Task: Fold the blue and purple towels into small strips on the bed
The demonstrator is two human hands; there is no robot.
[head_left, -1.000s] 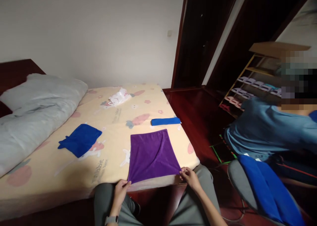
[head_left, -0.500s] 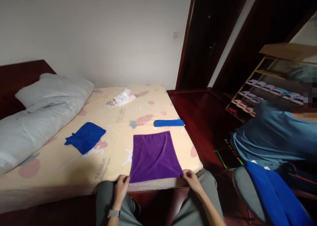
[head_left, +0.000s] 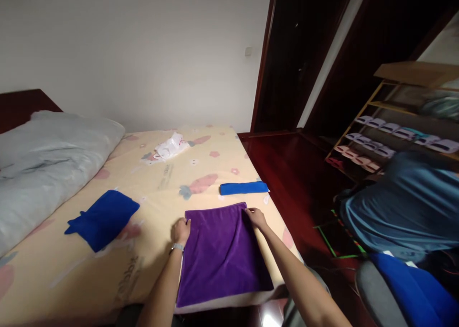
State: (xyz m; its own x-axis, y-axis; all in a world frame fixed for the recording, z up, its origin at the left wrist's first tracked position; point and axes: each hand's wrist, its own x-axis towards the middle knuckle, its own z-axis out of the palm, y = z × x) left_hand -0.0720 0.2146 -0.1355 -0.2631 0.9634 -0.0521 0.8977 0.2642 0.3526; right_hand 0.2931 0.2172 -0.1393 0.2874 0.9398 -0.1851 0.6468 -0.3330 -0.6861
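Observation:
A purple cloth [head_left: 222,255] lies spread as a near-square on the bed's front edge, with soft creases across it. My left hand [head_left: 181,230], a watch band on its wrist, has its fingers curled at the cloth's far left corner. At the far right corner my right hand [head_left: 256,217] pinches the edge between thumb and fingers. Just beyond the cloth lies a blue cloth folded into a narrow strip [head_left: 244,188]. Another blue cloth [head_left: 103,219], bunched at its left end, rests on the sheet to the left.
The bed has a yellow patterned sheet [head_left: 201,162]. A crumpled white plastic bag [head_left: 172,147] lies farther back, and a grey quilt [head_left: 57,164] at left. On the right are a slipper rack [head_left: 380,107], a person in a blue shirt [head_left: 409,202] and a chair with blue cloth [head_left: 412,288].
Both hands have moved from the purple cloth's near corners to its far corners. My view has shifted, and the person in blue is bent lower.

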